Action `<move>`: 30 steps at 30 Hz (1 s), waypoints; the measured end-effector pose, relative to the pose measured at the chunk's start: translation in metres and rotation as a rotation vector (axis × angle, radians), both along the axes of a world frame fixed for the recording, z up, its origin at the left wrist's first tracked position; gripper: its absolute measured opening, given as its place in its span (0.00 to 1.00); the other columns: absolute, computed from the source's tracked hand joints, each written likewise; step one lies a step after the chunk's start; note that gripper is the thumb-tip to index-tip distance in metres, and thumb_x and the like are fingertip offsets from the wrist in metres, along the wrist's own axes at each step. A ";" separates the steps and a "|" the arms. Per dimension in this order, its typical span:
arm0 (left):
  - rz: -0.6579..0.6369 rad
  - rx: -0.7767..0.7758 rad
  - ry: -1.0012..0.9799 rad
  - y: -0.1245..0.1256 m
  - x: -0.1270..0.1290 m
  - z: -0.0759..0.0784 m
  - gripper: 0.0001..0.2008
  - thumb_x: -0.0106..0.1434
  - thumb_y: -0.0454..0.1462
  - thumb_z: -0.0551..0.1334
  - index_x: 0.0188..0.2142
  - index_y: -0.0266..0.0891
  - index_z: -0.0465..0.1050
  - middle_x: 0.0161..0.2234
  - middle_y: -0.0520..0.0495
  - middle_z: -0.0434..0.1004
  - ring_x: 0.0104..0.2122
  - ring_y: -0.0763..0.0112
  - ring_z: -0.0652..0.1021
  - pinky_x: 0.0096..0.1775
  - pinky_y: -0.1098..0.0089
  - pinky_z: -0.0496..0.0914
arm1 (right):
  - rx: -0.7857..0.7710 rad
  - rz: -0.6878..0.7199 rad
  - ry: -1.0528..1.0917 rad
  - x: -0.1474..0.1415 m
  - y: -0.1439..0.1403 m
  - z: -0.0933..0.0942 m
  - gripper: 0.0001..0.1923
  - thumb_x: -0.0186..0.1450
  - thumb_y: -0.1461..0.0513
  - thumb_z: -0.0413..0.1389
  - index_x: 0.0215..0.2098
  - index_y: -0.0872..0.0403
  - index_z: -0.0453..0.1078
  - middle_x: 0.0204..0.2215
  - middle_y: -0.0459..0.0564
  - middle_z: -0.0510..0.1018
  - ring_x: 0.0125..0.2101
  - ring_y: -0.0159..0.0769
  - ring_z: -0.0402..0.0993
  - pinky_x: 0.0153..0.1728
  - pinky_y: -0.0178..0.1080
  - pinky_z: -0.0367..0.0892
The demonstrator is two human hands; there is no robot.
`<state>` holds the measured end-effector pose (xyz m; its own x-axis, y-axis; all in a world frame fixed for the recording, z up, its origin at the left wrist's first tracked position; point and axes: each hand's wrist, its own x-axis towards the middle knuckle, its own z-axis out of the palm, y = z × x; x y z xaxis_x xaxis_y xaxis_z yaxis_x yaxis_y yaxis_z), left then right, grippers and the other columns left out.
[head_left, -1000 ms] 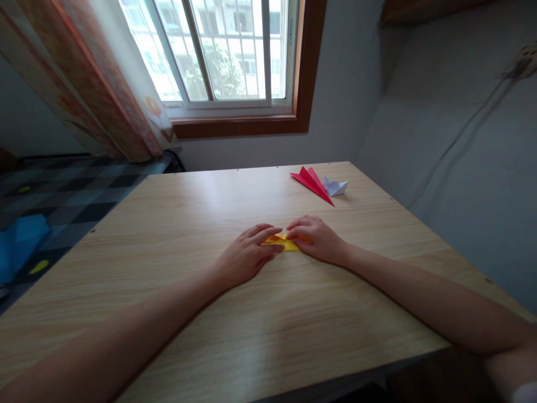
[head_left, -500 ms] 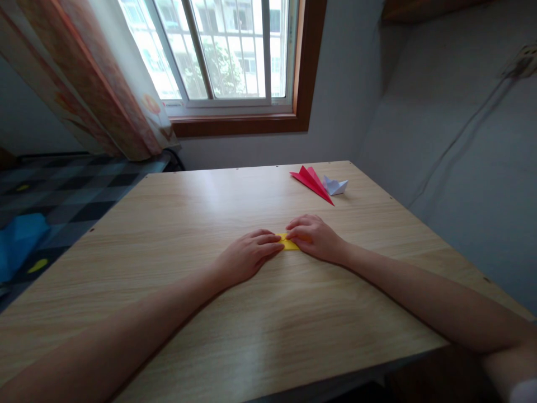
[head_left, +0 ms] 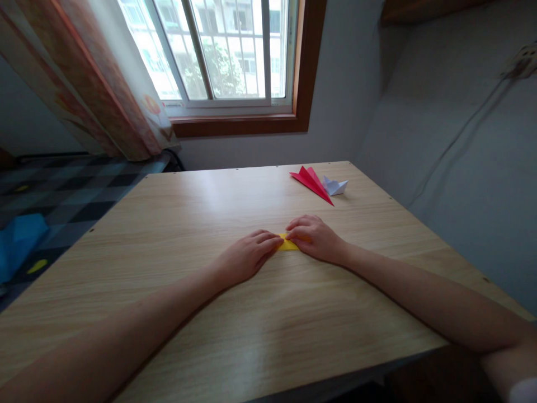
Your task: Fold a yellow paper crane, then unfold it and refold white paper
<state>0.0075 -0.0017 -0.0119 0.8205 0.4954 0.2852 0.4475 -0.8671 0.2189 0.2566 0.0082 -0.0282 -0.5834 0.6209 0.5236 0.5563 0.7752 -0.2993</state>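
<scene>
A small folded piece of yellow paper [head_left: 287, 244] lies flat on the wooden table [head_left: 210, 201], mostly covered by both hands. My left hand [head_left: 245, 257] rests palm down on its left part, fingers stretched over it. My right hand [head_left: 315, 238] presses on its right part with curled fingers. Only a narrow yellow strip shows between the fingertips.
A folded red paper shape [head_left: 312, 182] and a small white folded paper [head_left: 335, 186] lie at the table's far right. Behind is a window with a wooden frame [head_left: 235, 124] and a curtain [head_left: 100, 95]. A checkered bed cover [head_left: 62, 196] lies left of the table.
My left hand's fingers slid further over the yellow paper, flattening it; less of the yellow shows now. My right hand stayed almost still.
</scene>
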 end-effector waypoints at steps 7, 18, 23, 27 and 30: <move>0.000 0.066 0.024 0.003 -0.001 -0.005 0.17 0.72 0.36 0.52 0.57 0.39 0.69 0.55 0.43 0.75 0.53 0.63 0.73 0.55 0.59 0.71 | -0.054 -0.024 -0.033 -0.001 -0.002 0.002 0.13 0.65 0.68 0.55 0.45 0.52 0.76 0.44 0.52 0.81 0.48 0.41 0.74 0.52 0.47 0.65; 0.033 0.083 0.053 0.000 0.001 0.000 0.16 0.72 0.35 0.54 0.56 0.39 0.71 0.52 0.43 0.76 0.51 0.63 0.73 0.55 0.60 0.70 | -0.029 -0.015 -0.123 -0.001 -0.003 0.004 0.15 0.67 0.68 0.54 0.48 0.50 0.77 0.48 0.53 0.80 0.51 0.43 0.72 0.54 0.49 0.63; 0.066 0.119 0.087 -0.006 0.003 0.005 0.14 0.71 0.36 0.55 0.54 0.40 0.71 0.48 0.43 0.76 0.48 0.62 0.73 0.52 0.60 0.71 | -0.034 -0.029 -0.134 -0.001 -0.003 0.005 0.15 0.67 0.68 0.54 0.48 0.50 0.77 0.48 0.52 0.80 0.51 0.43 0.72 0.54 0.50 0.63; 0.088 0.115 0.105 -0.009 0.004 0.008 0.14 0.71 0.36 0.55 0.53 0.40 0.72 0.45 0.43 0.75 0.46 0.62 0.73 0.50 0.60 0.72 | -0.033 -0.030 -0.115 -0.001 -0.004 0.004 0.15 0.66 0.68 0.54 0.47 0.49 0.77 0.48 0.52 0.80 0.50 0.42 0.72 0.53 0.48 0.63; 0.097 0.112 0.116 -0.009 0.003 0.007 0.14 0.72 0.37 0.54 0.54 0.40 0.71 0.45 0.43 0.75 0.46 0.62 0.73 0.49 0.60 0.72 | -0.029 -0.052 -0.095 -0.002 -0.005 0.005 0.13 0.65 0.68 0.55 0.46 0.51 0.77 0.46 0.52 0.80 0.48 0.42 0.73 0.52 0.47 0.64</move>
